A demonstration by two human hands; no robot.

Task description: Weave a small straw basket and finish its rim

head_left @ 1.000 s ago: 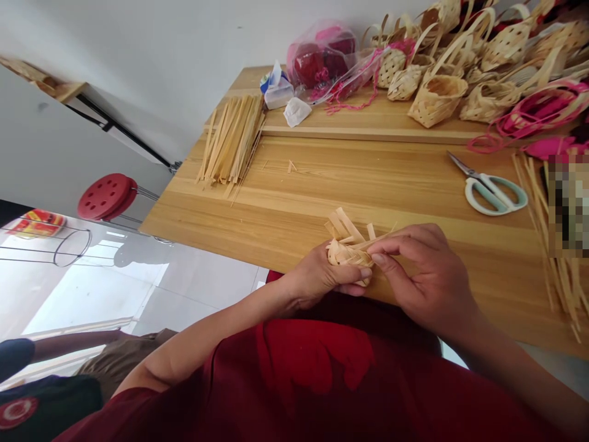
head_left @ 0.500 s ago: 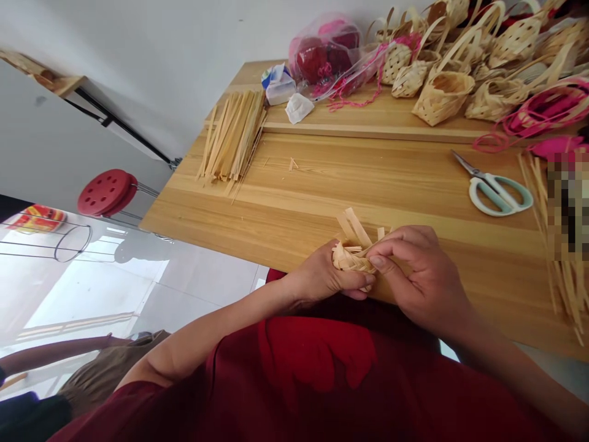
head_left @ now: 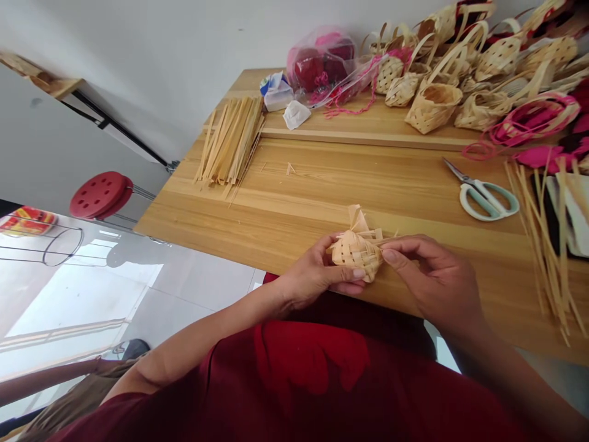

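Observation:
A small woven basket (head_left: 356,253) of pale flat strips is held over the table's near edge, its latticed side facing me. Loose strip ends (head_left: 358,218) stick out at its far side. My left hand (head_left: 329,268) grips the basket from the left, thumb across its lower front and fingers behind. At the basket's right side, my right hand (head_left: 430,276) pinches a thin strip (head_left: 378,242) between thumb and forefinger. The strip's far end is hidden by the fingers.
Scissors (head_left: 488,197) and loose strips (head_left: 547,258) lie to the right. A strip bundle (head_left: 232,141) lies at the left. Finished baskets (head_left: 433,107), pink cord (head_left: 529,120) and a bag (head_left: 322,64) line the back. A red stool (head_left: 99,195) and another person's arm (head_left: 50,379) are at left.
The basket has turned in my left hand, so its latticed side now shows instead of its open rim. My right hand has shifted slightly right and down, drawing the strip outward.

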